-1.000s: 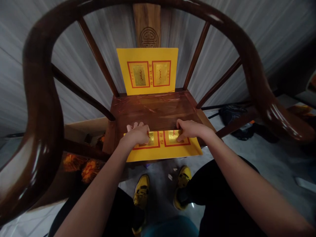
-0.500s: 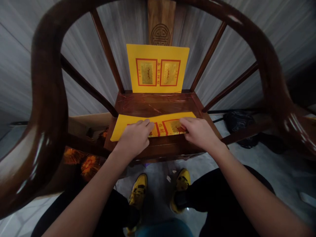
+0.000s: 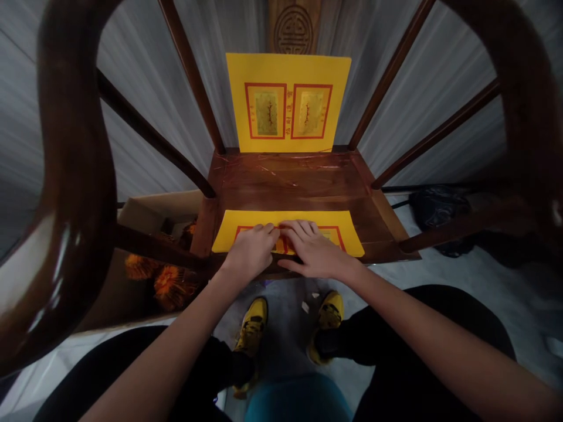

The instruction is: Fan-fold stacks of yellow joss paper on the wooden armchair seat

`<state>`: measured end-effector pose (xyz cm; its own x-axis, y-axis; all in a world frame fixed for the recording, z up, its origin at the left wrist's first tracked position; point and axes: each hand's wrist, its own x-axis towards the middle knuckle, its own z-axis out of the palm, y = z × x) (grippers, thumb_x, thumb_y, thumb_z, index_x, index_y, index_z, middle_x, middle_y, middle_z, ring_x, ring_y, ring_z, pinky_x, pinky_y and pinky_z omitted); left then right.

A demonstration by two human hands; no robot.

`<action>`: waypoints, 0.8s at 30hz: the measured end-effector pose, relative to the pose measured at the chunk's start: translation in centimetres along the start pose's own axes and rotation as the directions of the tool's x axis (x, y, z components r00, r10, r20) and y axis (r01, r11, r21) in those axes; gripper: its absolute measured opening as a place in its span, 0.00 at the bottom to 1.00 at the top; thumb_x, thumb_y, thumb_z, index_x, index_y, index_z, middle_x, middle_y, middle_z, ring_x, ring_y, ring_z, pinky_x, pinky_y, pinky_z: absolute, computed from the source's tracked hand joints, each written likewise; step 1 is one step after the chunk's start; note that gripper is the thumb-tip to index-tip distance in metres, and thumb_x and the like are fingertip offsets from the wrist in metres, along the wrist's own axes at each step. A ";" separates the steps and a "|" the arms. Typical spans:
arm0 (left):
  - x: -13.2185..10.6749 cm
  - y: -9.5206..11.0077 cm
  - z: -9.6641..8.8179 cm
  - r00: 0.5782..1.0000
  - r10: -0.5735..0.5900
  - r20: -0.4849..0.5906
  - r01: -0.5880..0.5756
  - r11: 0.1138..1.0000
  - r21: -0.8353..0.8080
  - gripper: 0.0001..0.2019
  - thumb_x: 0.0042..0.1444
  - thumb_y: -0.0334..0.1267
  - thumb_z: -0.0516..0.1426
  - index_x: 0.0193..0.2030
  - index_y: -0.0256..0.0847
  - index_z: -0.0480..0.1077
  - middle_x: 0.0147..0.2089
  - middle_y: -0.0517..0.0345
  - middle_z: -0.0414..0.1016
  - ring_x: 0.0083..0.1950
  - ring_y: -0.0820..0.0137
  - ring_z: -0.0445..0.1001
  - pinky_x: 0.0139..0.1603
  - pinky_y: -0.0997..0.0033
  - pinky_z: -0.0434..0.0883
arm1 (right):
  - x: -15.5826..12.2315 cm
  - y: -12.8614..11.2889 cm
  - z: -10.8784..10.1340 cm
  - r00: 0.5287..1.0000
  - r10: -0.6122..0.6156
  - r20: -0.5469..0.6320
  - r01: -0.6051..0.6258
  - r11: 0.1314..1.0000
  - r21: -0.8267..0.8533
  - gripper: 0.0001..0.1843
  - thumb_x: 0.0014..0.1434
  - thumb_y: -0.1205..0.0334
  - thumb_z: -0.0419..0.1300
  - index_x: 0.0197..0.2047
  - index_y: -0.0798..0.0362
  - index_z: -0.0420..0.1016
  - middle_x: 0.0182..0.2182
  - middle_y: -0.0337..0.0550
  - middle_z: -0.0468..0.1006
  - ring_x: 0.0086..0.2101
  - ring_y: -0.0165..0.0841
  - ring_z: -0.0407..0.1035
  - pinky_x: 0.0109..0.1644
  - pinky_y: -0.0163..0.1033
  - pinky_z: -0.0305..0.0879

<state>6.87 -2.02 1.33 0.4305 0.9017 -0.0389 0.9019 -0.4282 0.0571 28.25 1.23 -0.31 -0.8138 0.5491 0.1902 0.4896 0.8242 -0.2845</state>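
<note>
A yellow paper sheet (image 3: 343, 231) with red-framed gold panels lies flat on the front of a dark wooden chair seat (image 3: 290, 181). My left hand (image 3: 251, 253) rests on its middle with fingers curled down onto the paper. My right hand (image 3: 313, 251) lies beside it, fingers stretched flat on the sheet, the two hands touching near the centre. A second yellow sheet (image 3: 288, 102) of the same print stands upright against the chair's back splat.
The chair's curved armrest rail (image 3: 65, 176) rings the view on both sides. A cardboard box (image 3: 149, 214) with orange items (image 3: 167, 281) sits left of the seat. A dark bag (image 3: 440, 211) lies on the floor at the right. My yellow shoes (image 3: 250, 331) are below the seat.
The sheet, first hanging over the seat's front edge, now lies flat on the seat. Both hands have moved from its outer parts to its middle.
</note>
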 end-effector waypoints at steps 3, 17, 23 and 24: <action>-0.1 -1.7 -0.7 0.998 0.063 0.023 -0.059 0.989 -0.139 0.14 0.53 0.23 0.54 0.44 0.40 0.72 0.47 0.49 0.77 0.53 0.54 0.75 0.54 0.53 0.73 | 0.4 -0.1 0.9 1.000 -0.026 -0.009 0.026 0.999 -0.039 0.39 0.73 0.36 0.51 0.73 0.58 0.60 0.69 0.61 0.65 0.65 0.54 0.58 0.69 0.60 0.56; 1.7 -5.3 -0.4 0.983 0.034 0.180 0.049 0.898 -0.438 0.50 0.45 0.58 0.71 0.73 0.47 0.59 0.83 0.43 0.43 0.83 0.45 0.39 0.80 0.35 0.33 | 0.2 -0.1 0.8 0.999 -0.030 -0.021 0.028 0.997 -0.074 0.28 0.77 0.46 0.49 0.66 0.59 0.70 0.62 0.60 0.71 0.61 0.52 0.60 0.68 0.60 0.56; 1.5 -5.1 -0.3 0.992 -0.004 0.130 0.060 0.901 -0.431 0.47 0.39 0.52 0.71 0.69 0.56 0.64 0.74 0.51 0.54 0.74 0.42 0.53 0.75 0.33 0.52 | 0.4 0.9 -0.1 0.993 0.069 -0.095 -0.030 0.934 0.355 0.12 0.74 0.53 0.57 0.47 0.50 0.77 0.55 0.49 0.78 0.56 0.45 0.65 0.65 0.53 0.58; 1.5 -5.1 -0.4 0.992 -0.002 0.123 0.055 0.902 -0.429 0.47 0.39 0.51 0.71 0.69 0.56 0.65 0.72 0.52 0.55 0.72 0.43 0.55 0.74 0.34 0.54 | 0.4 1.3 0.0 0.986 0.120 -0.119 -0.052 0.883 0.466 0.12 0.74 0.54 0.57 0.41 0.50 0.78 0.50 0.47 0.80 0.53 0.43 0.68 0.62 0.51 0.59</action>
<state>2.88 1.59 1.40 0.4301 0.8883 -0.1613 0.8219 -0.3113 0.4770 28.54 2.56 -0.56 -0.7058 0.6570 0.2650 0.3287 0.6351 -0.6991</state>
